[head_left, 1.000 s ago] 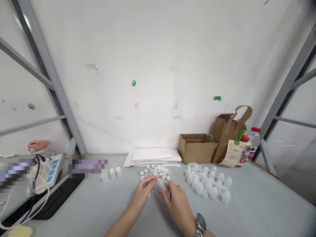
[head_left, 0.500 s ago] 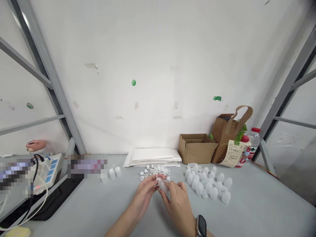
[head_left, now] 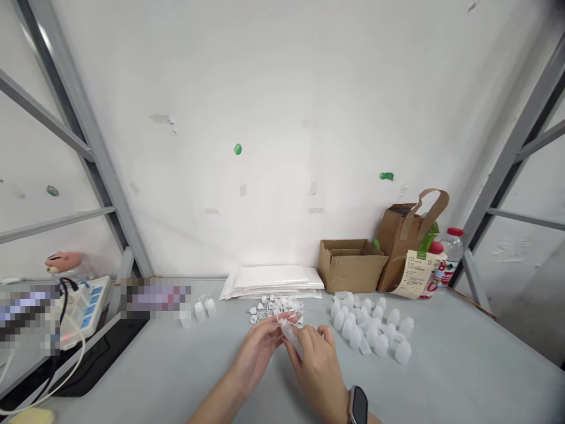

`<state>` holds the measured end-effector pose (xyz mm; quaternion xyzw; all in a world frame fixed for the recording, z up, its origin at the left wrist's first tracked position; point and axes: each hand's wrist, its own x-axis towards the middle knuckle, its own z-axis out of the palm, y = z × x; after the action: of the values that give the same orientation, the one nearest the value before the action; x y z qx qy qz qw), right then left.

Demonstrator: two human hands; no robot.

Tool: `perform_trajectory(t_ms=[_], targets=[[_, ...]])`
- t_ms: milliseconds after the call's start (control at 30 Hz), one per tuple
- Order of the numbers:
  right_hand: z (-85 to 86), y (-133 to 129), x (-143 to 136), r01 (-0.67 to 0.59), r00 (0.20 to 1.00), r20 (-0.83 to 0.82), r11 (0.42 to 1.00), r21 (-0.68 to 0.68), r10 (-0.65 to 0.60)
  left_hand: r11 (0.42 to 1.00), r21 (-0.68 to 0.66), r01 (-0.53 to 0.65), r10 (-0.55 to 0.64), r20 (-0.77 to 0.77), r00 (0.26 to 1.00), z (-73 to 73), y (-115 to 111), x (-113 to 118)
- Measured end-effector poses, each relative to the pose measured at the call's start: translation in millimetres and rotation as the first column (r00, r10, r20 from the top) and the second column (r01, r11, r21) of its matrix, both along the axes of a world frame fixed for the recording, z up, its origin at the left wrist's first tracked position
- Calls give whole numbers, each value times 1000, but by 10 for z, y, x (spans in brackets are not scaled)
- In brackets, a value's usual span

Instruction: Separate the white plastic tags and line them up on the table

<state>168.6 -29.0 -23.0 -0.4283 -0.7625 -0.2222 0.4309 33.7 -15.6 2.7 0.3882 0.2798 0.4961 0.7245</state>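
Observation:
Between my two hands is a small translucent plastic bottle (head_left: 290, 334), tilted, its top toward my left hand. My right hand (head_left: 318, 362), with a watch on the wrist, is closed around the bottle's body. The fingers of my left hand (head_left: 260, 346) pinch a white cap (head_left: 282, 321) with a thin strap at the bottle's top; fingers partly hide it, and I cannot tell how firmly it sits. Just beyond lies a pile of white strapped caps (head_left: 273, 306). To the right, several translucent bottles (head_left: 373, 335) lie in a cluster. At the left stand two capped bottles (head_left: 205, 308).
White padded envelopes (head_left: 273, 278) are stacked against the wall. A cardboard box (head_left: 353, 271), a brown paper bag (head_left: 392, 247) and a red-capped bottle (head_left: 452, 250) stand at the back right. At the left are a power strip (head_left: 90, 309), cables and a black mat (head_left: 106, 353).
The bottle shows a little more between my hands, and the fingers of my left hand have shifted slightly at its top. Both hands stay in about the same place.

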Motion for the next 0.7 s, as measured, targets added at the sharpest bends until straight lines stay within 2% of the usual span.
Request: perform_trajectory(t_ms=[100, 233, 467, 567, 700], targets=[[27, 3, 10, 10, 1000, 1, 1000, 12, -10, 1000, 16, -23, 23, -17, 1000, 32, -17, 18], [62, -8, 6, 13, 1000, -20, 1000, 9, -13, 991, 79, -110, 121, -140, 983, 70, -19, 33], [28, -9, -11, -40, 992, -117, 998, -43, 34, 975, 86, -205, 220, -258, 941, 20, 13, 12], [-3, 5, 1, -35, 989, -144, 998, -47, 27, 978, 66, -199, 209, -238, 948, 6, 13, 11], [4, 9, 18, -42, 989, -144, 997, -61, 32, 988, 30, -151, 153, -126, 980, 16, 3, 19]])
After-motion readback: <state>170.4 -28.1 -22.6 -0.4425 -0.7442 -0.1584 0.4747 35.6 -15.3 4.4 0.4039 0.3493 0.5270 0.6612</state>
